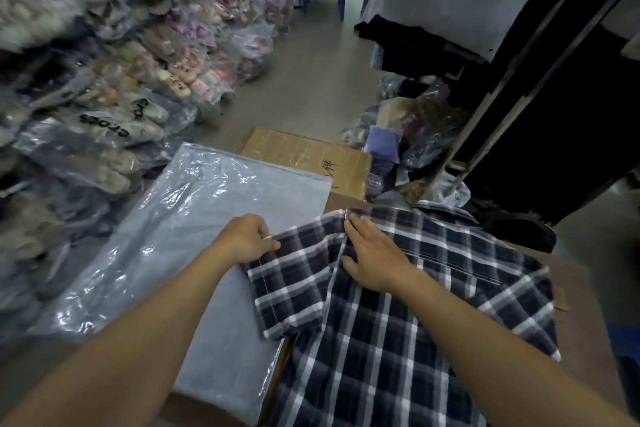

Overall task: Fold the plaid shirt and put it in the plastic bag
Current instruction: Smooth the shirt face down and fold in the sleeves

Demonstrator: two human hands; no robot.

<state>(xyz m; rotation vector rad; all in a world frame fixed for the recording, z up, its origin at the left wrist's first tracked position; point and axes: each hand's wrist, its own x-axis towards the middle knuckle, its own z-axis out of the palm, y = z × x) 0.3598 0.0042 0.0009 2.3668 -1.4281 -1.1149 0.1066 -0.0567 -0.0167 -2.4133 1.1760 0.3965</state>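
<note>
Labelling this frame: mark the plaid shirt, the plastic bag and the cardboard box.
plaid shirt (398, 340): head view, on the back panel.
plastic bag (194, 239): head view, on its glossy upper face.
cardboard box (304, 156): head view, on its taped top.

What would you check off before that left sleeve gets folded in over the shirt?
1. Left hand has the sleeve: ok, its fingers pinch the sleeve's edge.
2. Right hand pins the fold line: ok, it lies flat by the shoulder seam of the plaid shirt.
3. Shirt lies spread on the surface: ok where visible; its bottom runs out of frame, so cannot tell there.
4. Plastic bag within reach: ok, it lies flat just left of the shirt, and the sleeve overlaps its edge.
5. Bag mouth open: cannot tell.
6. Right sleeve already folded: cannot tell, it is not clearly seen.
</note>
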